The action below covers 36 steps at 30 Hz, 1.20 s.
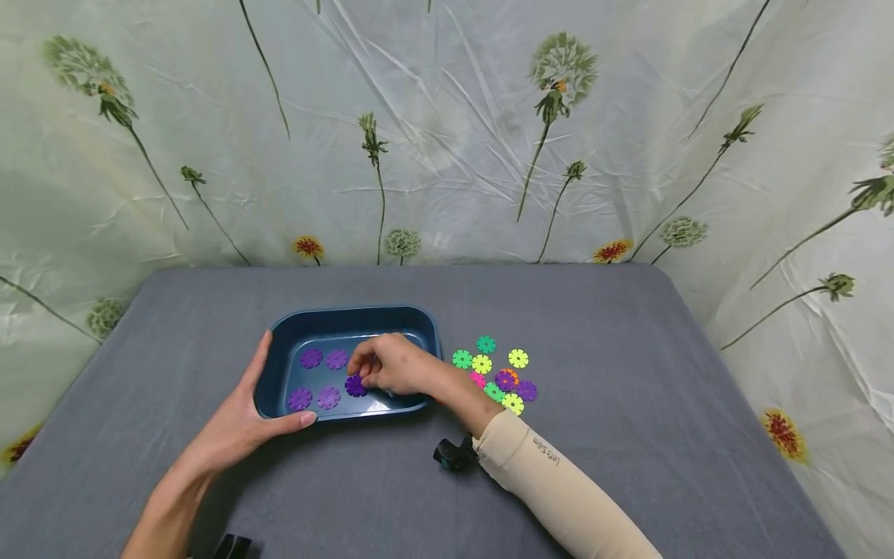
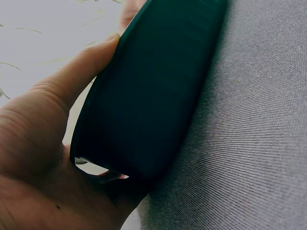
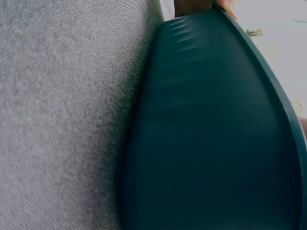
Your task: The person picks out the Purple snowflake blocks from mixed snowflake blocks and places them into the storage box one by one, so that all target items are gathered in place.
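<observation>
A dark blue plastic tray [image 1: 349,320] stands on the table, with purple notched snowflake discs lying flat in two rows on its floor. My left hand [image 1: 240,415] grips the tray's near left corner, thumb on the front rim and fingers along the left side. The left wrist view shows that thumb [image 2: 79,69] against the outer wall. Inside the tray, my right hand [image 1: 394,363] pinches the edge of a darker purple snowflake disc [image 1: 355,386] at the right end of the near row. In the right wrist view the tray's wall [image 3: 216,124] hides the right fingers.
Right of the tray lies a loose cluster of snowflake discs in yellow [image 1: 518,358], green [image 1: 486,344], pink, orange and purple [image 1: 527,390], some overlapping. A grey cloth [image 1: 628,334] covers the table, and a dandelion-print curtain [image 1: 461,155] hangs behind it.
</observation>
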Tool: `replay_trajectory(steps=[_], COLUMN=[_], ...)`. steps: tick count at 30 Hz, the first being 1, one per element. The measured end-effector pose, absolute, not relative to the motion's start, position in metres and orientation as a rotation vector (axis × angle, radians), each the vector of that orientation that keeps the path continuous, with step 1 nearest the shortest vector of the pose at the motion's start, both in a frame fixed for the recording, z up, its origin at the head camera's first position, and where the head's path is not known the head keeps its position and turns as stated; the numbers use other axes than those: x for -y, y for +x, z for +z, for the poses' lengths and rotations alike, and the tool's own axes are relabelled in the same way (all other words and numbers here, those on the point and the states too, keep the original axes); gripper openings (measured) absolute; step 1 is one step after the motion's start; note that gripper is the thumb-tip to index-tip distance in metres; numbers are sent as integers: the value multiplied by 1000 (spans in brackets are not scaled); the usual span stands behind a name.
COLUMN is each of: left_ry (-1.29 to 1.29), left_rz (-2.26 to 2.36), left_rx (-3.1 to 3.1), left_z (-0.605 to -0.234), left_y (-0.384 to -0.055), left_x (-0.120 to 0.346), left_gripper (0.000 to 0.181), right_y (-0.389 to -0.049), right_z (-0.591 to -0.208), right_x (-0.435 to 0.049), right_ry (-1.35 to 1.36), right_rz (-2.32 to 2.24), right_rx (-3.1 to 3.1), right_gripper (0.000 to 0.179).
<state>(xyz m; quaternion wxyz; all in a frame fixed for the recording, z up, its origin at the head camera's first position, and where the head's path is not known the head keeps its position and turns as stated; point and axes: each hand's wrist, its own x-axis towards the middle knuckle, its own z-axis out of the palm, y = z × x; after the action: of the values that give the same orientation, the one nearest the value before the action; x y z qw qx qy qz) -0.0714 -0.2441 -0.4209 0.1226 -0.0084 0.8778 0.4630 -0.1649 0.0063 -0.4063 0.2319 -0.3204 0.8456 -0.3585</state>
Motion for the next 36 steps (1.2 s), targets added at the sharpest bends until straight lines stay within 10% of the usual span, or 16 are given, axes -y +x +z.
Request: replay_trajectory(steps=[36], left_ry=[-44], left_rz=[1299], left_rx=[-2565], left_z=[-420], left_y=[-73], left_x=[244], left_gripper=[134], right_y=[-161], right_z=[-394], right_x=[-30], right_ry=[-986], right_rz=[-1239], right_rx=[-2395], right_gripper=[21])
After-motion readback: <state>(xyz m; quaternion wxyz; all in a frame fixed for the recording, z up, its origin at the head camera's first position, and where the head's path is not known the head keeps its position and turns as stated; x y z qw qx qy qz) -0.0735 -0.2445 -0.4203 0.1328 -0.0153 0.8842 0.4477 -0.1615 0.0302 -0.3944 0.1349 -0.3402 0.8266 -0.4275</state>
